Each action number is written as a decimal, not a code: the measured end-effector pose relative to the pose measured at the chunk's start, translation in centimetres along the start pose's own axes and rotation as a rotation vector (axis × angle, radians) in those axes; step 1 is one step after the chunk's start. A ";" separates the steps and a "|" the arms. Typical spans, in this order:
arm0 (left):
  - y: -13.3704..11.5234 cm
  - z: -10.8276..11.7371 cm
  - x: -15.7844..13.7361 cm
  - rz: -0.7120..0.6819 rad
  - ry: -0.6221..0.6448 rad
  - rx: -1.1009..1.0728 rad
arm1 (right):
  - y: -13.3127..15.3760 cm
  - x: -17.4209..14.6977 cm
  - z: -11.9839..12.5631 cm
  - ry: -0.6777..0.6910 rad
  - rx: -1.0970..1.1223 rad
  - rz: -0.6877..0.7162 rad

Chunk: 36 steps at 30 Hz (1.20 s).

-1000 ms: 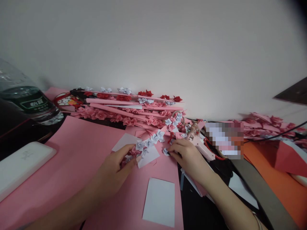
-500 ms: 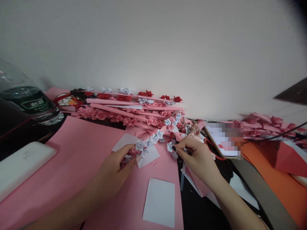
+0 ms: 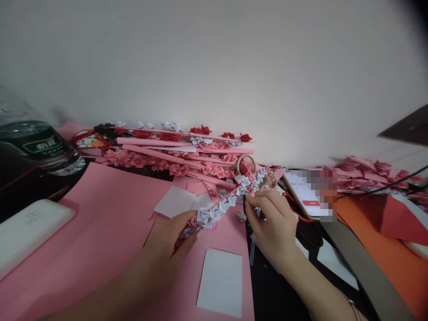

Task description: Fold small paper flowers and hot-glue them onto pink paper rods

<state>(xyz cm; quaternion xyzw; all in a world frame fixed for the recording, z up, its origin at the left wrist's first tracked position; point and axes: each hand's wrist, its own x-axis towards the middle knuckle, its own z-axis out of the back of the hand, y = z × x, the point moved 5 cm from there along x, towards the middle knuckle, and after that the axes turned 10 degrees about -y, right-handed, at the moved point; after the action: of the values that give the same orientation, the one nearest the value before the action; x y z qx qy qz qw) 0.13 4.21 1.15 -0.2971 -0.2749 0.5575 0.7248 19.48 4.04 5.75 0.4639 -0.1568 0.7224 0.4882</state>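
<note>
Since the earlier frame, the far stretch of the flower strand has shifted rightward, and the right hand has come up against its side. Reading from the left, I see through the head camera a bottle and a white case, both aside from the handwork. A pink sheet covers much of the counter, probably serving as a clean work surface. The left hand is clamped, thumb against fingers, on the near end of the strand, presumably to steady it while the rest slants away toward the wall. A folded white paper lies beyond this hand; a white card rests nearer me, apart from both hands. One loose flower lies just beside the right hand, conveniently close, I judge. That hand's fingertips are drawn together at the strand; I cannot tell whether they pinch a blossom or only touch it. Behind stands a tape roll. Farther right, a phone lies screen upward, perhaps for easy viewing, with an orange sheet beyond.
</note>
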 end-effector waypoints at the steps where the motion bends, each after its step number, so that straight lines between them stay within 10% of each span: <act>1: 0.1 0.0 0.0 0.007 -0.003 -0.008 | 0.0 0.0 -0.1 0.004 -0.021 0.020; 20: 0.1 0.3 -0.3 -0.156 -0.088 0.090 | -1.7 -0.1 -0.8 0.051 0.259 -0.501; 36: 0.0 0.0 0.0 0.018 0.004 -0.088 | -1.1 0.3 -0.2 -0.013 0.123 -0.181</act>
<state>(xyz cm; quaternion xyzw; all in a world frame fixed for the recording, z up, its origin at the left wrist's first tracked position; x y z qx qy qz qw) 0.16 4.23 1.15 -0.3322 -0.2952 0.5507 0.7066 20.33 4.87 5.67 0.5098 -0.0726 0.6807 0.5210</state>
